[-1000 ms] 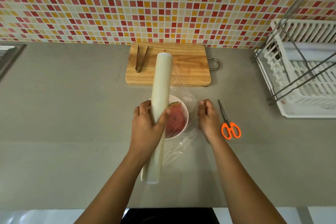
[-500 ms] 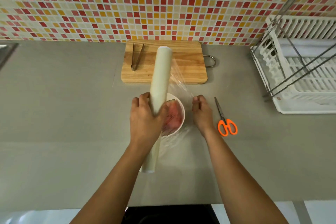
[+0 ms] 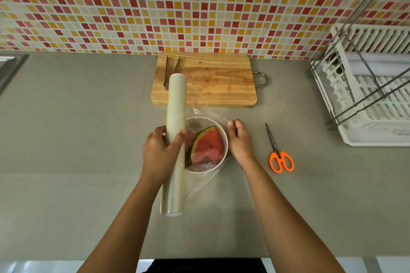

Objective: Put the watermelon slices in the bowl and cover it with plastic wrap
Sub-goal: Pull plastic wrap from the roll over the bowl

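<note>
A white bowl sits mid-counter with red watermelon slices inside, green rind facing up and left. My left hand grips a long roll of plastic wrap held lengthwise just left of the bowl, its far end over the cutting board. A clear sheet of wrap stretches from the roll across the bowl to my right hand, which pinches the sheet's edge against the bowl's right rim. The film looks wrinkled near the bowl's front.
A wooden cutting board with metal tongs lies behind the bowl against the tiled wall. Orange-handled scissors lie right of my right hand. A white dish rack fills the right side. A sink edge shows far left.
The roll in my left hand has shifted left, uncovering more of the bowl and watermelon. My right hand stays at the bowl's right rim holding the film.
</note>
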